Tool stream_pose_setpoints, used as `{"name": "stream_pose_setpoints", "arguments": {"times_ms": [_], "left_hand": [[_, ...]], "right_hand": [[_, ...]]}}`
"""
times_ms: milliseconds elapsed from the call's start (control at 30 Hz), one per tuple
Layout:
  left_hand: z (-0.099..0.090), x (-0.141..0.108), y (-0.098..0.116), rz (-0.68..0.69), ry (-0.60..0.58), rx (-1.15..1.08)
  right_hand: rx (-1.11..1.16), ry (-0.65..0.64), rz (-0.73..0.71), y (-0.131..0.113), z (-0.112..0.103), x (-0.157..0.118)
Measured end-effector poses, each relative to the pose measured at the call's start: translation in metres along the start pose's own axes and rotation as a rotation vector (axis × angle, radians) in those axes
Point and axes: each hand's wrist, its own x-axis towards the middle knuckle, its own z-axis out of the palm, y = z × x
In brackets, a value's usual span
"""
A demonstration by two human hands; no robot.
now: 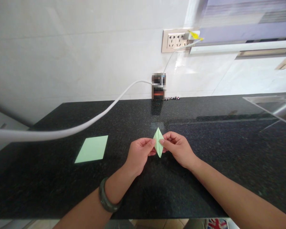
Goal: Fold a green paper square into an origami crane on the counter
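A small piece of light green paper (pixel 158 147), folded into a narrow diamond with a crease down its middle, is held upright above the dark countertop. My left hand (pixel 140 153) pinches its left edge between thumb and fingers. On the opposite edge, my right hand (pixel 178 148) grips it the same way, thumb on the near face. The fingers behind the paper are partly hidden. A flat light green sheet (pixel 92 149) lies on the counter to the left of my left hand, touched by neither hand.
The black speckled counter (pixel 50 178) meets a white tiled wall. A pixelated upright object (pixel 158 86) stands against it, with a beaded chain (pixel 172 98) beside it. A white cable (pixel 92 121) crosses the left side. A wall socket (pixel 175 40) and metal sink (pixel 284 106) are at right.
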Motion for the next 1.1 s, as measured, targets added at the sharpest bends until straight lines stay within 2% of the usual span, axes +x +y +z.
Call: {"name": "stream_pose_setpoints", "arguments": {"times_ms": [133,367,633,867,1100], "left_hand": [[0.0004,-0.0003,0.0013,-0.010,0.008,-0.003],[-0.0015,0.0009,-0.0005,0.041,0.074,0.006],[-0.0030,0.0030,-0.0040,0.015,0.035,0.042],[-0.0005,0.0021,0.0004,-0.014,-0.023,-0.046],[0.0021,-0.0022,-0.0022,0.007,-0.049,0.110]], "right_hand": [[-0.024,-0.016,-0.007,-0.0012,0.0008,-0.0010],[-0.055,0.034,0.001,-0.0040,0.0030,-0.0018],[-0.034,0.037,0.015,-0.0042,0.0032,-0.0026],[-0.051,-0.039,0.042,-0.0060,0.0006,-0.0022],[-0.046,-0.063,-0.052,-0.0079,0.0045,-0.0036]]}}
